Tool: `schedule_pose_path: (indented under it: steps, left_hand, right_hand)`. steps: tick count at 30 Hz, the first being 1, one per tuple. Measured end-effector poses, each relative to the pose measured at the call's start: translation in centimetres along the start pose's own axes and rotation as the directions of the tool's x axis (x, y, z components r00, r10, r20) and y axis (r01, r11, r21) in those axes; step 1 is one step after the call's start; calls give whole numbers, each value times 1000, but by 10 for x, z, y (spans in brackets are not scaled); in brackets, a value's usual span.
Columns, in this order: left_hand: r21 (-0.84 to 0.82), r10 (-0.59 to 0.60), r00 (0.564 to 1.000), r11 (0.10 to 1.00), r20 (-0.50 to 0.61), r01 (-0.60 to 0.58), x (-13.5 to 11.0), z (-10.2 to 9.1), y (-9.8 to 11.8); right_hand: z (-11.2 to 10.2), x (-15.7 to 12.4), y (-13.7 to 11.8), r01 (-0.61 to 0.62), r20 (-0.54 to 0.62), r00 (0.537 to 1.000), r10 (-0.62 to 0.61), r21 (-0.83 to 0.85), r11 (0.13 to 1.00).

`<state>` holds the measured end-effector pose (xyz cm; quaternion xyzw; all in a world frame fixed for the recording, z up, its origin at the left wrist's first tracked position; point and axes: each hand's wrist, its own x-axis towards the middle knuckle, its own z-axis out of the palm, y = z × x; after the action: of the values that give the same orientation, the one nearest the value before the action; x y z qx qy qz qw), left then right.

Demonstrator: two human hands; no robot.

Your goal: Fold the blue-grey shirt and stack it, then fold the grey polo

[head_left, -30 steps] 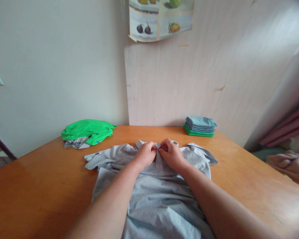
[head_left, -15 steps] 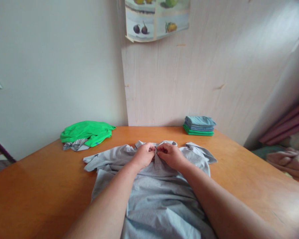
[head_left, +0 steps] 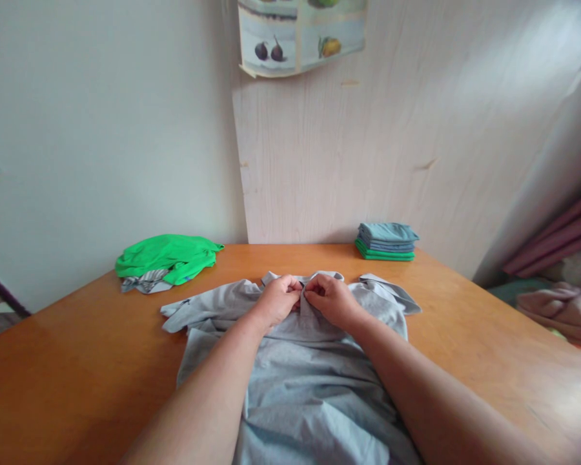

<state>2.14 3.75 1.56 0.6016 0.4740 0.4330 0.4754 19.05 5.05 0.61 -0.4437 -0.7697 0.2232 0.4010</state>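
Observation:
A grey polo shirt lies flat on the orange wooden table, collar away from me, sleeves spread to both sides. My left hand and my right hand meet at the collar opening. Both are closed, fingers pinching the fabric of the placket just below the collar. My forearms rest over the shirt's body.
A crumpled green garment on a striped cloth sits at the table's back left. A neat stack of folded blue and green clothes stands at the back right by the wall. Pink fabric lies off the table's right side.
My hands stay pinched at the collar, fingers shifting only slightly. The view has drifted a little.

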Motion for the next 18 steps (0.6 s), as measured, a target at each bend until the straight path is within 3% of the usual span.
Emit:
schedule_pose_path:
  steps: [7, 12, 18]
  left_hand:
    - [35, -22, 1000, 999, 9, 21, -3, -1, 3]
    - [67, 6, 999, 998, -44, -3, -4, 0, 1]
    - [-13, 16, 997, 1000, -76, -17, 1, 1, -7]
  right_hand:
    - [3, -1, 1, 33, -7, 999, -33, -12, 999]
    - [5, -2, 1, 99, -6, 995, -99, -50, 994]
    - [6, -3, 2, 72, 43, 996, -72, -3, 997]
